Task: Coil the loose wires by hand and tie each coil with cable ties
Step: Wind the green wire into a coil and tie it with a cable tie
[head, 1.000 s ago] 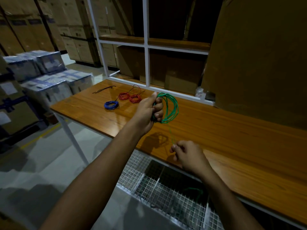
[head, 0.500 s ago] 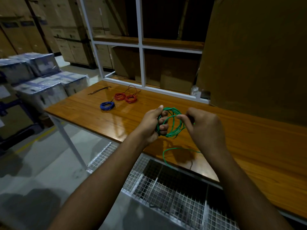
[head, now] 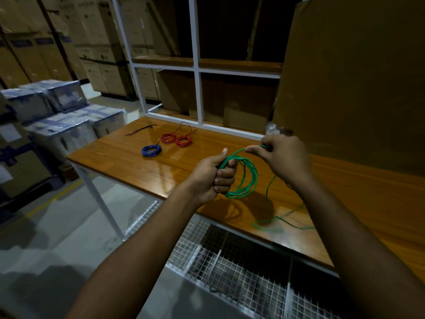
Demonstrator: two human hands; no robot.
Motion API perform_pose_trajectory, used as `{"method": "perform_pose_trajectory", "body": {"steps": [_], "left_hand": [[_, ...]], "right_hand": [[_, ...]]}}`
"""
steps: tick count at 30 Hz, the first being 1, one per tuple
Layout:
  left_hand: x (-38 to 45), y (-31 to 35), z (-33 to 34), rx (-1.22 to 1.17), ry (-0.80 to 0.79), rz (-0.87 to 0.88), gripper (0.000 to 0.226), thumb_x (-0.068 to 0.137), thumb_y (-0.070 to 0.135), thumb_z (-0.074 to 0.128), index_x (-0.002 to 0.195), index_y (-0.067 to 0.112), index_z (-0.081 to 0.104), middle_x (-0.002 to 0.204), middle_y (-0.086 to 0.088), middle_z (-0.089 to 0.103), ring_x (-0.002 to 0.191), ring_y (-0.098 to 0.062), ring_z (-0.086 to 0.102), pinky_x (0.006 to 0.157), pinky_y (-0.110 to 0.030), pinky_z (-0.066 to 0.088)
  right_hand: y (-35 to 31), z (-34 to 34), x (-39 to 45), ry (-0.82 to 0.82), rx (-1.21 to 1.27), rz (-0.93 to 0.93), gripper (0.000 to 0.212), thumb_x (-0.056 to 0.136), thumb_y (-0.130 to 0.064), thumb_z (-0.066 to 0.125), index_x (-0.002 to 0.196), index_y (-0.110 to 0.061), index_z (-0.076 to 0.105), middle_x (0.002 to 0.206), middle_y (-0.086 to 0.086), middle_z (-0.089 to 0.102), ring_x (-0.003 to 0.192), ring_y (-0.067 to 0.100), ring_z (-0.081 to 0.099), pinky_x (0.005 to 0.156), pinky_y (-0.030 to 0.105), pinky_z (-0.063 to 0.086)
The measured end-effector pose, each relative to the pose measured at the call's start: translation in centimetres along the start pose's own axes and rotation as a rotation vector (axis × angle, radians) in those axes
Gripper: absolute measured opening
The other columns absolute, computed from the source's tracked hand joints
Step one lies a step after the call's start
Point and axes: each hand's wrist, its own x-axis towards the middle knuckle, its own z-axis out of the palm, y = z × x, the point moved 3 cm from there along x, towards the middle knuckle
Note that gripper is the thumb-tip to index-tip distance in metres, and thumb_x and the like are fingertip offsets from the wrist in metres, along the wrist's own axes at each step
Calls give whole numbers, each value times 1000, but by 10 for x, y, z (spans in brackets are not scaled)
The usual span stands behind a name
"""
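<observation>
My left hand (head: 215,174) grips a green wire coil (head: 249,180) above the wooden table (head: 128,162), thumb up along the loops. My right hand (head: 285,157) pinches the same green wire a little above and right of the coil, drawing a strand over its top. The wire's loose tail (head: 276,221) trails down onto the table near its front edge. A blue coil (head: 151,150) and two red coils (head: 176,139) lie further back on the left. Black cable ties (head: 140,130) lie at the far left corner.
A white shelf frame (head: 197,97) stands along the table's back edge, with a large cardboard sheet (head: 349,72) to its right. A wire mesh shelf (head: 241,277) sits under the table front. Wrapped boxes (head: 59,111) are stacked on the floor at left.
My right hand has moved up and to the right from close beside the coil, pulling a strand of green wire over it. The left hand keeps its grip on the coil.
</observation>
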Motion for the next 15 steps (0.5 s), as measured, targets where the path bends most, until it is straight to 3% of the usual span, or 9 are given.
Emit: {"method": "perform_pose_trajectory", "body": {"steps": [3, 6, 9, 11, 15], "left_hand": [[-6, 10, 2, -48, -33, 18, 35, 100, 43, 40, 74, 20, 46, 47, 10, 31, 34, -2, 27, 32, -15, 18], [-12, 24, -6, -117, 6, 73, 34, 100, 38, 41, 71, 21, 44, 47, 10, 29, 33, -3, 26, 33, -16, 17], [-15, 33, -16, -139, 49, 99, 38, 105, 37, 36, 71, 21, 42, 46, 9, 30, 33, -4, 27, 33, -17, 17], [-15, 36, -18, -144, 61, 101, 37, 104, 37, 37, 71, 21, 43, 45, 9, 30, 33, -4, 27, 33, -17, 17], [-14, 43, -20, -172, 43, 122, 37, 101, 37, 41, 68, 21, 47, 46, 9, 31, 33, -4, 28, 35, -17, 16]], "right_hand": [[7, 24, 1, -367, 328, -73, 37, 100, -42, 52, 70, -24, 64, 58, -10, 61, 53, 6, 50, 57, 32, 39], [17, 37, -14, -519, 593, -59, 26, 103, -18, 52, 82, -23, 68, 68, -8, 64, 62, 2, 54, 64, 31, 44], [23, 46, -27, -553, 696, -12, 18, 100, -8, 53, 97, -14, 70, 89, 6, 69, 85, 11, 64, 83, 33, 51], [23, 51, -31, -541, 692, -17, 16, 99, -6, 55, 98, -14, 69, 97, 3, 69, 94, 10, 64, 88, 33, 49], [29, 61, -34, -414, 629, 71, 15, 99, -9, 56, 94, -16, 68, 95, 0, 71, 95, 12, 66, 91, 42, 53]]}}
